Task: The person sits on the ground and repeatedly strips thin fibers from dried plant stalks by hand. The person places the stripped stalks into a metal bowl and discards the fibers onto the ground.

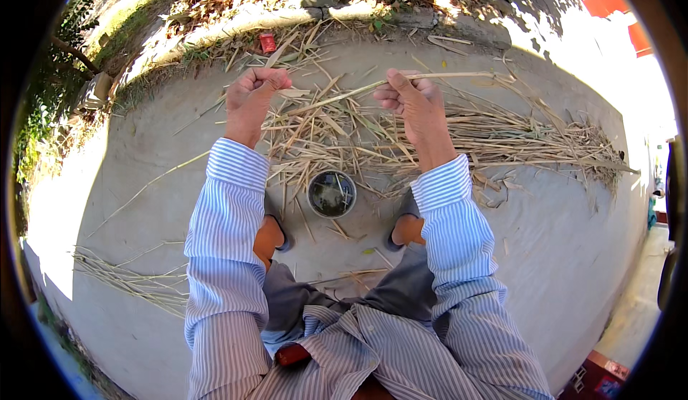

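Concrete ground [143, 156] lies littered with dry stalks [502, 138], a small pot [332, 194] between my feet. My left hand [252, 95] and right hand [416, 103] each pinch one stalk [344, 93]; I judge stripping underway, needing a steady pull apart.

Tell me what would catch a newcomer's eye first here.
Two raised hands: the left hand and the right hand grip one pale dry stalk between them. Behind them a heap of dry stalks sprawls over the concrete; a small round pot sits between the feet.
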Available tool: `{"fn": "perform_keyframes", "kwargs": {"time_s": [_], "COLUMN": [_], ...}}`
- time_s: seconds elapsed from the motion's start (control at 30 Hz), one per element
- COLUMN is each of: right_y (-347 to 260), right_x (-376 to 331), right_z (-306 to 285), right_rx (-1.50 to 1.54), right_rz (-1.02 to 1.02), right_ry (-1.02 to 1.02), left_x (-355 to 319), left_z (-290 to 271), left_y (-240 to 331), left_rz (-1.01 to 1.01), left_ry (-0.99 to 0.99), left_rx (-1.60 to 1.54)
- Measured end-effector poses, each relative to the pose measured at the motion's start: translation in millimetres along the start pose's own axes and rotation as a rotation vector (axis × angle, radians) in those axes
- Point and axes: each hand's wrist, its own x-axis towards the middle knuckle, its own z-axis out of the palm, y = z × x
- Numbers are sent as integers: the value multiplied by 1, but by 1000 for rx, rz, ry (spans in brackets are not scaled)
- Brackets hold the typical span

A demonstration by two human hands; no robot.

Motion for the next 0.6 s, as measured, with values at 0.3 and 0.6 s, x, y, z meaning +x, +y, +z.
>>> {"fn": "perform_keyframes", "kwargs": {"time_s": [0.3, 0.6], "right_y": [-7, -10], "right_x": [-8, -11], "right_z": [-4, 0], "right_rx": [38, -125], "right_rz": [64, 86], "right_ry": [-169, -222], "left_x": [-11, -1], "left_z": [21, -3], "left_y": [15, 8], "left_rz": [-77, -185], "left_ry": [-494, -96], "left_rx": [347, 101]}}
